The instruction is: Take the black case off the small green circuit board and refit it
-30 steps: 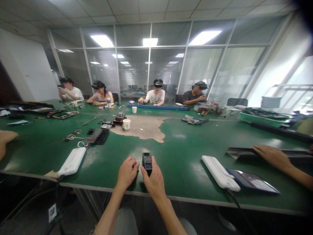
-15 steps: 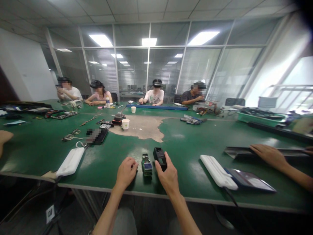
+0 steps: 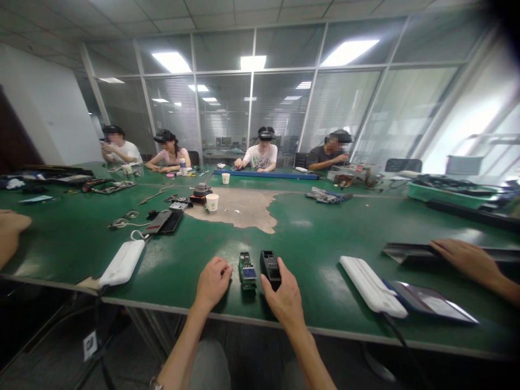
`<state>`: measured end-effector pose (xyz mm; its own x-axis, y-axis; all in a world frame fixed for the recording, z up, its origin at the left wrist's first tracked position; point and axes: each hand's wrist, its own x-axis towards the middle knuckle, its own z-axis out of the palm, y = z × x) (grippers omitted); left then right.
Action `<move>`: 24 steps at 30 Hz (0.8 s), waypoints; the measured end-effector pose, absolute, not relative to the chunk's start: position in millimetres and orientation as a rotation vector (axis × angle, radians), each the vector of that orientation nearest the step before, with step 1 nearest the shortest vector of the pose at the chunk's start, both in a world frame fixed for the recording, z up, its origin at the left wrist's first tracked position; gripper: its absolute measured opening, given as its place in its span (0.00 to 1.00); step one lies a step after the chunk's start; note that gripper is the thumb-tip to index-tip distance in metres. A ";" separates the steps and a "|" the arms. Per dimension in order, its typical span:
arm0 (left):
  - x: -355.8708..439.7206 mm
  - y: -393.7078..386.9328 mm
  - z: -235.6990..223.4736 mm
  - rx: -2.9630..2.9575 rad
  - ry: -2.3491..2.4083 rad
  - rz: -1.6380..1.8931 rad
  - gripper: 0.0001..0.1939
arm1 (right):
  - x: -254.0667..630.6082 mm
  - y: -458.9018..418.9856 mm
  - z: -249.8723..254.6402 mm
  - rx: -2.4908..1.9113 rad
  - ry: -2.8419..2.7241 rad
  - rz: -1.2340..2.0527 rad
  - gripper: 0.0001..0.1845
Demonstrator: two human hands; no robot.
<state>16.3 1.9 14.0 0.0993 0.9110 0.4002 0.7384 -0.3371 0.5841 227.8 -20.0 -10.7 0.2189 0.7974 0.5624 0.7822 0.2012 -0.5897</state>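
Whether the curled fingers of the left hand (image 3: 213, 284) hold anything I cannot tell, while those of the right hand (image 3: 285, 291) grip the black casing (image 3: 268, 262), hiding its near end, its long axis running forward beside the circuit board (image 3: 247, 271) on the desk (image 3: 312, 235).

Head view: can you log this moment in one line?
left hand: beside circuit board | right hand: holding black casing | circuit board: on green table
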 end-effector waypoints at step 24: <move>17.4 1.1 17.3 2.145 1.640 1.076 0.13 | 222.7 -27.4 6.5 -1.532 -1.483 0.213 0.36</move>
<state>17.4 1.1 17.3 0.1021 0.9076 0.4073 0.7350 -0.3447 0.5838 222.7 -27.4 6.5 0.2467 0.8464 0.4719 0.6790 0.1965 -0.7073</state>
